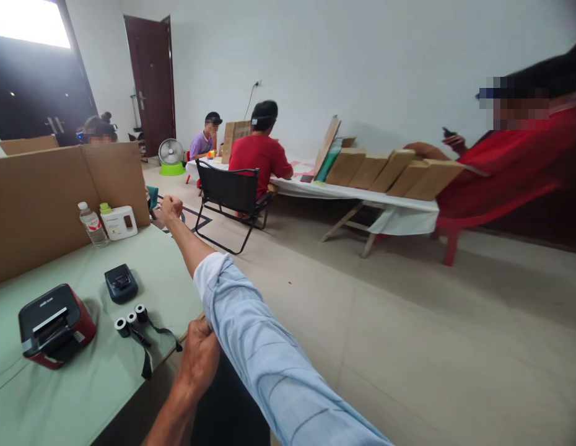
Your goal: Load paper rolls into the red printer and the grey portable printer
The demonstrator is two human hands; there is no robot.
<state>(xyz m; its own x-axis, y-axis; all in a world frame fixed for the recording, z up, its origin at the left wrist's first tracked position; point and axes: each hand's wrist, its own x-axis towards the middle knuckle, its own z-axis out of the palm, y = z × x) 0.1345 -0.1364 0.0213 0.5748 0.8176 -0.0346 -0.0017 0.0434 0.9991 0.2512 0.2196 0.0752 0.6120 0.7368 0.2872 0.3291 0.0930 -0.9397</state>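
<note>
My right arm stretches forward in a light blue checked shirt sleeve (255, 334) rolled up near the elbow. At its far end my right hand (171, 207) is curled into a fist with nothing visible in it, beyond the table's edge. My left hand (202, 353) is closed on the underside of the sleeve near the elbow; its fingertips are partly hidden. On the green table (88, 266) to the left are a black and red printer (58, 325), a small dark device (121, 284) and three small rolls (131, 319) with dark strips trailing over the edge.
A water bottle (93, 226) and a white jug (119, 223) stand before a cardboard partition (41, 207). Across the floor, a black folding chair (228, 189) and people sit around a white-covered table (404, 217) with cardboard boxes (346, 166). A fan (171, 152) stands behind.
</note>
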